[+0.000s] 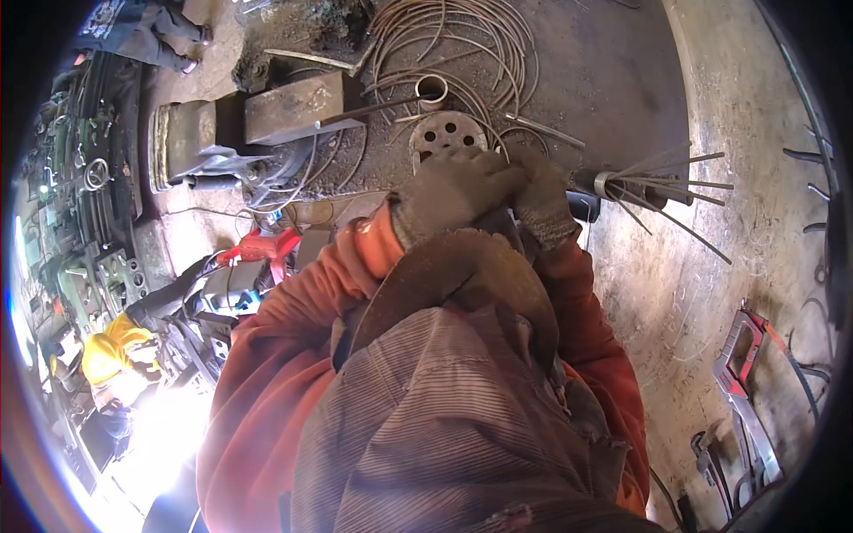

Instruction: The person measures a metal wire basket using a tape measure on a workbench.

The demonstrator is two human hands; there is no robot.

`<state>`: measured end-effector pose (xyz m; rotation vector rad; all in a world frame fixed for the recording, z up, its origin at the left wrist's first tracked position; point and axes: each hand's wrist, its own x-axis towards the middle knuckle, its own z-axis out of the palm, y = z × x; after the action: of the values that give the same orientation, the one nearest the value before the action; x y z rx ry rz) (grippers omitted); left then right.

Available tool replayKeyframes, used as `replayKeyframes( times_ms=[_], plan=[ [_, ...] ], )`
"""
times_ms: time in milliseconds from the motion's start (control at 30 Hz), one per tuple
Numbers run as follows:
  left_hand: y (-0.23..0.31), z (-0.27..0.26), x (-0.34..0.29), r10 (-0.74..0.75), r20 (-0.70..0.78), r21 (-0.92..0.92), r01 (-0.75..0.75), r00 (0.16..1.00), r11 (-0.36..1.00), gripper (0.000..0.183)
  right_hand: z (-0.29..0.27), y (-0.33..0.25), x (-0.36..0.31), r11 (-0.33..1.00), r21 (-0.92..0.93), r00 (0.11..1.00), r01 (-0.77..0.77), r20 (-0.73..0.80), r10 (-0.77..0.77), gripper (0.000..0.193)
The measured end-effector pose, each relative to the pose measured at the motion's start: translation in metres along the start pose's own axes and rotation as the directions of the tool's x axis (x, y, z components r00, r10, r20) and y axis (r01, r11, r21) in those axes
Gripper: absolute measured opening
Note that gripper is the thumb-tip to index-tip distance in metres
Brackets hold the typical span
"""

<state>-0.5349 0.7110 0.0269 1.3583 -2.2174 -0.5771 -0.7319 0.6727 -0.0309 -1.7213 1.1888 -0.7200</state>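
Both my hands, in worn brown work gloves, are close together just beyond my chest. My left hand [458,191] lies over the near edge of a round metal plate with several holes [451,135], its fingers curled and reaching toward the other glove. Right beside it, my right hand [540,197] is closed, with its fingertips turned away. Whatever the two hands grip is hidden under the gloves. Beyond the plate stands a short upright pipe piece [432,89], and a thin dark rod [378,110] runs leftward from near it.
Coiled metal rod [453,40] lies at the back. A rectangular steel block [302,108] is to the left, thin rods in a holder [613,185] to the right. A red-framed hacksaw [739,355] hangs at far right. Machines [98,178] and a person in yellow [115,351] are left.
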Motion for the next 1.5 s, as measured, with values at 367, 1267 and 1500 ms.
replayKeyframes(
  times_ms=[367, 1267, 1500],
  plan=[
    [0.008, 0.028, 0.040, -0.074, 0.047, 0.195, 0.064, 0.996, 0.979, 0.045, 0.017, 0.019, -0.018, 1.000, -0.006, 0.998, 0.004, -0.062, -0.004, 0.040],
    [-0.011, 0.043, 0.043, 0.057, 0.241, 0.029, -0.066, 0.969, 0.997, 0.043, 0.078, 0.008, -0.061, 0.959, -0.135, 0.896, -0.249, -0.408, 0.175, 0.053],
    [-0.020, 0.043, 0.048, 0.139, 0.259, -0.066, -0.126, 0.956, 0.990, 0.032, 0.099, -0.005, -0.062, 0.973, 0.070, 0.798, -0.220, -0.560, 0.221, 0.056]
  ],
)
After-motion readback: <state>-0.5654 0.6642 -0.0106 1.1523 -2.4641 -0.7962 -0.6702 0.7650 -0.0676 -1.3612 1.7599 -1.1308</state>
